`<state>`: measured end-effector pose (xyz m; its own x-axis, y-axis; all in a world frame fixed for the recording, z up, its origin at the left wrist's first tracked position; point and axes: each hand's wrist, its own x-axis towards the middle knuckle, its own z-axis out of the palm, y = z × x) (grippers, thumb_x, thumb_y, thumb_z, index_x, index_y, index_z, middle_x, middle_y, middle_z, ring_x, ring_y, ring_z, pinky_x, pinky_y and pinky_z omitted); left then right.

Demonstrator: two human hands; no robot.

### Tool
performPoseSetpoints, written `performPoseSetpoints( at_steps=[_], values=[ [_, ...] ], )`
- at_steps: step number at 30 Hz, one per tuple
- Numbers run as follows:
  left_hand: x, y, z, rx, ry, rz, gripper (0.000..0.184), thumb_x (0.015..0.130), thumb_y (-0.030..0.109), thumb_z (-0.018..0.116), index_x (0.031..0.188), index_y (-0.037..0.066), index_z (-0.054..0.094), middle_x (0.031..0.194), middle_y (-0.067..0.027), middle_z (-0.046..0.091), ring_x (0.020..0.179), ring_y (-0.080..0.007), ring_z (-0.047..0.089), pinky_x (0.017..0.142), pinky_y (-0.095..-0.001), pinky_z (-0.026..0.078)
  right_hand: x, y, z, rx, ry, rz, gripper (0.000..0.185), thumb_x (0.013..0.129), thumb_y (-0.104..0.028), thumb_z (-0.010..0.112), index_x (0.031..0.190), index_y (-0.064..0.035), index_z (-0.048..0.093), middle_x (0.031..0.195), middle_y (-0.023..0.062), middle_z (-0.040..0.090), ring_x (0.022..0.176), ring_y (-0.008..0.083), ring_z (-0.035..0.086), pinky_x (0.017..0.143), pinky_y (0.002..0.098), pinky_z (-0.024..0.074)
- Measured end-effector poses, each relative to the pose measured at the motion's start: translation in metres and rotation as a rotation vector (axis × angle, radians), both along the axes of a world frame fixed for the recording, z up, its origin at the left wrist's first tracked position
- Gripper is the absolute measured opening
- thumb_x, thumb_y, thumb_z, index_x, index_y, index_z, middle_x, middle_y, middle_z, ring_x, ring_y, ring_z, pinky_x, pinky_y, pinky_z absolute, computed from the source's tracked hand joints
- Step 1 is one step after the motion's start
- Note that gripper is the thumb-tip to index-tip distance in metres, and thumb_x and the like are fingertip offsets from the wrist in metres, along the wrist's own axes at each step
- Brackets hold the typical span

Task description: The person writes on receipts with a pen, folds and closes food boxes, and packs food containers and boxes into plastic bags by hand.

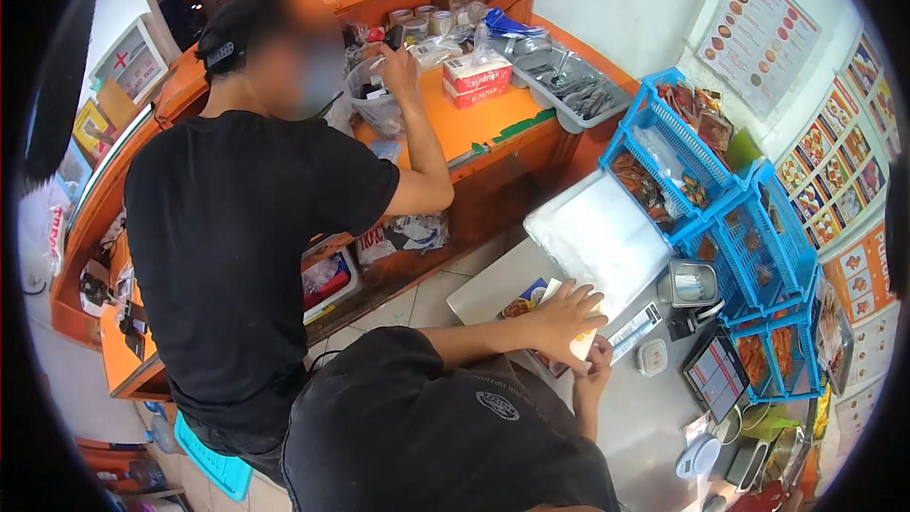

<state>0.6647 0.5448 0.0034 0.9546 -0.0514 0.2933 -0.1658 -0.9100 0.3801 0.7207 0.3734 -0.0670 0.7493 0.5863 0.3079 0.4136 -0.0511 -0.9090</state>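
Lying under the left hand (564, 316) is one pale piece (581, 345), paper or thin card perhaps, above the near counter (654, 422). Its long axis goes from beyond this hand back toward the right hand (595, 372), which is nearer to its close end. The left grip holds the piece from above, with fingers spread across it; the right grip looks narrow, with bent fingers, but I cannot tell if it pinches the edge. Beneath, one printed sheet (519, 307) shows partly. Around the hands I count one stack of clear plastic (597, 237), one blue-and-white packet (633, 332), one small lidded tub (652, 357), one metal container (689, 284) and one tablet (717, 376). Farther stand blue baskets (678, 188), at least three; they overlap, so the exact number is not clear. One co-worker (246, 246) stands at the orange counter (445, 137).
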Motion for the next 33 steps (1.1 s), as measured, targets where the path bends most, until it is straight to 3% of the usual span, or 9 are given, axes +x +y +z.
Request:
performPoseSetpoints(
  at_steps=[3,10,14,17,20,22,24,28,33],
  values=[
    [-0.002,-0.002,0.002,0.05,0.037,-0.004,0.077,0.062,0.059,0.07,0.12,0.01,0.054,0.136,-0.0244,0.038,0.129,-0.0427,0.031,0.103,-0.0563,0.022,0.012,-0.017,0.011,-0.04,0.323,0.003,0.023,0.075,-0.005,0.061,0.096,-0.0028,0.07,0.106,0.0102,0.059,0.102,0.0193,0.053,0.082,0.0293,0.0405],
    [0.005,0.009,0.0,-0.126,0.079,-0.069,0.073,0.061,0.053,0.074,0.118,0.012,0.055,0.135,-0.0231,0.039,0.131,-0.0439,0.03,0.098,-0.0576,0.026,0.016,-0.015,-0.01,-0.059,0.195,0.156,0.025,0.088,-0.022,0.065,0.097,-0.0001,0.06,0.083,0.0006,0.055,0.079,0.0122,0.055,0.066,0.0256,0.0452],
    [0.01,0.009,0.015,-0.081,0.057,-0.117,0.081,0.051,0.043,0.082,0.119,0.01,0.051,0.128,-0.0186,0.043,0.121,-0.0423,0.037,0.097,-0.0559,0.028,0.001,-0.01,0.011,0.149,0.481,0.162,0.027,0.084,0.0,0.057,0.112,0.0,0.057,0.087,0.0024,0.06,0.078,0.0127,0.058,0.066,0.0254,0.0489],
    [0.018,0.026,-0.005,-0.445,0.126,-0.166,0.082,0.058,0.04,0.078,0.126,0.009,0.045,0.13,-0.0173,0.044,0.123,-0.0371,0.038,0.103,-0.0489,0.025,0.003,-0.013,0.012,0.123,0.4,0.153,0.039,0.083,0.002,0.055,0.122,0.0004,0.049,0.098,0.0056,0.06,0.093,0.014,0.059,0.082,0.0276,0.0471],
    [0.017,0.038,-0.009,-1.125,0.356,-0.143,0.085,0.059,0.038,0.077,0.131,0.01,0.042,0.134,-0.016,0.043,0.124,-0.0354,0.038,0.105,-0.0464,0.023,0.0,-0.004,0.026,0.116,0.53,0.15,0.043,0.083,-0.001,0.057,0.125,0.0002,0.046,0.095,0.0073,0.06,0.089,0.0141,0.06,0.081,0.027,0.0475],
    [0.018,0.037,-0.004,-1.031,0.368,-0.178,0.088,0.06,0.039,0.077,0.134,0.01,0.039,0.137,-0.0159,0.041,0.125,-0.0353,0.037,0.106,-0.0468,0.022,0.0,0.005,0.033,0.059,0.45,0.086,0.047,0.08,-0.009,0.063,0.124,0.0004,0.048,0.085,0.0088,0.063,0.075,0.0157,0.061,0.07,0.0299,0.0494],
    [0.015,0.032,0.011,-0.33,0.162,-0.285,0.093,0.06,0.042,0.078,0.136,0.011,0.036,0.14,-0.0169,0.039,0.127,-0.0357,0.035,0.108,-0.0492,0.019,0.007,0.009,0.042,-0.033,0.421,0.095,0.046,0.081,-0.01,0.063,0.123,0.0009,0.048,0.083,0.0087,0.062,0.073,0.0153,0.061,0.069,0.0289,0.0487],
    [0.003,0.021,0.029,0.047,0.164,-0.259,0.102,0.055,0.049,0.081,0.138,0.011,0.034,0.139,-0.019,0.037,0.131,-0.0364,0.031,0.111,-0.0563,0.009,0.021,0.006,0.03,0.101,0.495,0.134,0.043,0.08,-0.007,0.061,0.121,-0.0003,0.05,0.084,0.0077,0.06,0.072,0.0142,0.058,0.068,0.0281,0.0476],
    [0.009,0.035,0.011,-0.391,0.293,-0.192,0.098,0.062,0.046,0.078,0.141,0.01,0.031,0.139,-0.0182,0.036,0.135,-0.0394,0.022,0.113,-0.0523,0.007,0.006,0.009,0.043,0.035,0.246,0.019,0.048,0.077,0.0,0.06,0.124,-0.0034,0.05,0.101,0.0066,0.056,0.087,0.0135,0.055,0.075,0.0266,0.0471]
  ],
)
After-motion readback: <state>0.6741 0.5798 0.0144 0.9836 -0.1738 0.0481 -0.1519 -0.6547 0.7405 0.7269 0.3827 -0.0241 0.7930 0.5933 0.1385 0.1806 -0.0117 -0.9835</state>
